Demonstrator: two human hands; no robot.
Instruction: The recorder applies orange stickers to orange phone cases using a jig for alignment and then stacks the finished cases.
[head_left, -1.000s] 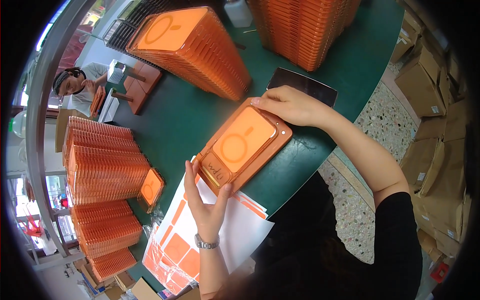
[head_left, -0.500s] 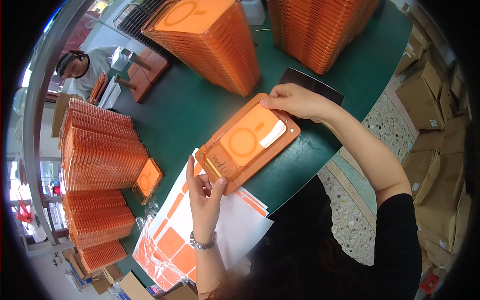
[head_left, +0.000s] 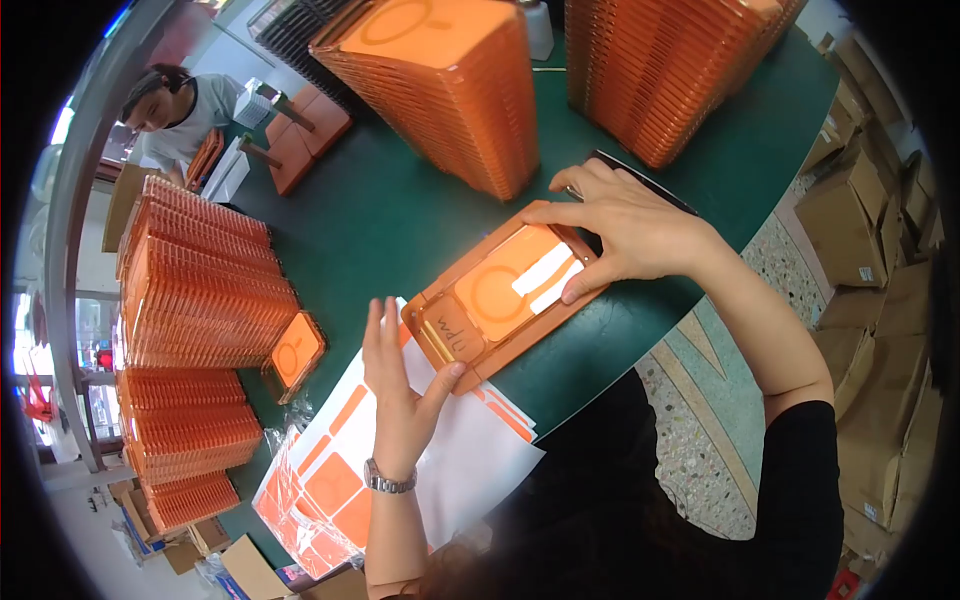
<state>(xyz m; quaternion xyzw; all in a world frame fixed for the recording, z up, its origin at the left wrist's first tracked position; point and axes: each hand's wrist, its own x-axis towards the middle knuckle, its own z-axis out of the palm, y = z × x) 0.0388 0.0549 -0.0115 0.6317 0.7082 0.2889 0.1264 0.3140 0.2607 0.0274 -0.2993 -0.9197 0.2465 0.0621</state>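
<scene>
An orange-brown rectangular frame (head_left: 480, 372) lies tilted over the green table. Set in it is a clear plastic tray with an orange sheet (head_left: 497, 290) marked with a ring and a short bar, and bright glare at one end. Handwriting shows on the panel at the frame's near-left end. My right hand (head_left: 630, 232) spans the far-right end, thumb and forefinger closed on its two sides. My left hand (head_left: 398, 400), wearing a metal watch, has its fingers stretched apart; only the thumb touches the frame's near-left corner. Whatever supports the frame underneath is hidden.
Tall stacks of orange trays stand at the back (head_left: 450, 110), back right (head_left: 660, 80) and left (head_left: 200, 280). A single small tray (head_left: 297, 352) leans by the left stack. Printed orange-and-white sheets (head_left: 480, 465) lie near my left arm. A person (head_left: 195, 120) sits beyond; cartons (head_left: 850, 210) line the right.
My right hand has gone from pinching the frame's far corner to spanning its far end. My left fingers have straightened away from the frame. The view has shifted slightly.
</scene>
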